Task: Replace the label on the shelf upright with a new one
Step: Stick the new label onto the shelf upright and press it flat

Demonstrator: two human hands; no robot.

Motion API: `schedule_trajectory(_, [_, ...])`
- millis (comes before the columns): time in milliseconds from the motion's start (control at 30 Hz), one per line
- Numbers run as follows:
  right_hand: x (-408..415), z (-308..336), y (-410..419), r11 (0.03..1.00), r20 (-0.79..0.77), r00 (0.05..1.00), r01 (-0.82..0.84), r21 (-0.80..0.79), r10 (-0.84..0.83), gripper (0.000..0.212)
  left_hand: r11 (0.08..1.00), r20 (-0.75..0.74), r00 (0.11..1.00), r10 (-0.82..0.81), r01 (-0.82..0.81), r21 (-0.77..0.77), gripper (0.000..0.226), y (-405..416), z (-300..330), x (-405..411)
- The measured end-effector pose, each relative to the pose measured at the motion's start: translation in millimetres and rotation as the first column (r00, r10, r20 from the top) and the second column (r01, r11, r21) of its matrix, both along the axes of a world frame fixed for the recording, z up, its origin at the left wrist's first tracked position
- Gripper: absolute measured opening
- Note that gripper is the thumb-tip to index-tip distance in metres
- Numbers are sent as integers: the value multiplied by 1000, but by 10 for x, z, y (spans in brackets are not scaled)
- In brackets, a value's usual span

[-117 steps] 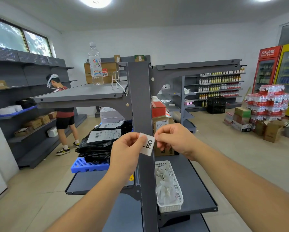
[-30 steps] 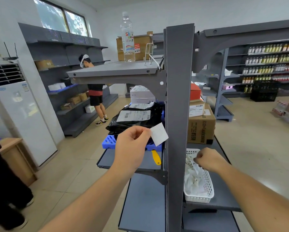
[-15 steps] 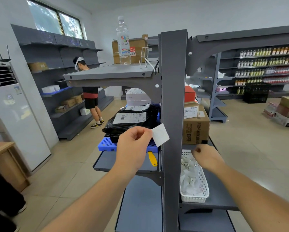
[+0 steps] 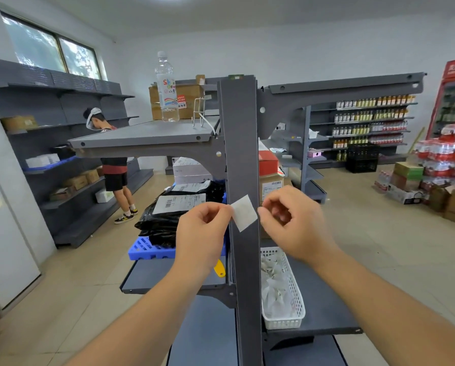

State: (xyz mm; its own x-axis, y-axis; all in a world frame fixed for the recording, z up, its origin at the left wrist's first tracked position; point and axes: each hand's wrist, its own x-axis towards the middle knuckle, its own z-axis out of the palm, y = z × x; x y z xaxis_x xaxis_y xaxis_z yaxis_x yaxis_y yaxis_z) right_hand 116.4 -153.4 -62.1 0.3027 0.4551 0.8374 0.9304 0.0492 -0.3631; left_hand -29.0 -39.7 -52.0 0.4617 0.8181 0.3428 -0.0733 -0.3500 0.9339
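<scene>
Grey store shelving fills the room as a person works at the shelf upright (image 4: 243, 154). Their left hand (image 4: 200, 233) pinches one corner of a small white label (image 4: 243, 212), held tilted against the upright's face. Their right hand (image 4: 295, 223), fingers curled and holding nothing, hovers just beside its opposite corner. Thin and floppy, the label seems best gripped by its edges.

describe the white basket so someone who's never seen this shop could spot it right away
Find the grey shelf upright in the middle of the view. On the lower grey shelf just right of it, below the right hand, sits the white basket. It is the only perforated plastic tray there, long, narrow and holding crumpled white scraps.
</scene>
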Motion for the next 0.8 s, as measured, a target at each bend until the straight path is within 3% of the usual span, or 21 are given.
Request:
schedule_trajectory(67, [-119,39,-2,997,109,994,-10,-75,18,11,1000,21,999,-25,24,11,15,-47,34,37])
schedule_trajectory(133, [-173,33,17,993,143,990,16,-118,1,21,999,40,998,-51,50,13,16,-90,65,63])
schedule_trajectory(233, [-187,3,52,985,176,983,82,-150,-55,20,997,51,996,-74,72,33,17,-139,99,66])
schedule_trajectory(633, [-231,162,147,986,285,945,168,-8,-158,10,997,122,990,-75,75,10,16,-168,258,13])
schedule_trajectory(800, [-228,214,173,989,208,967,148,23,-149,5,988,169,975,-144,152,-35,14,-171,279,0])
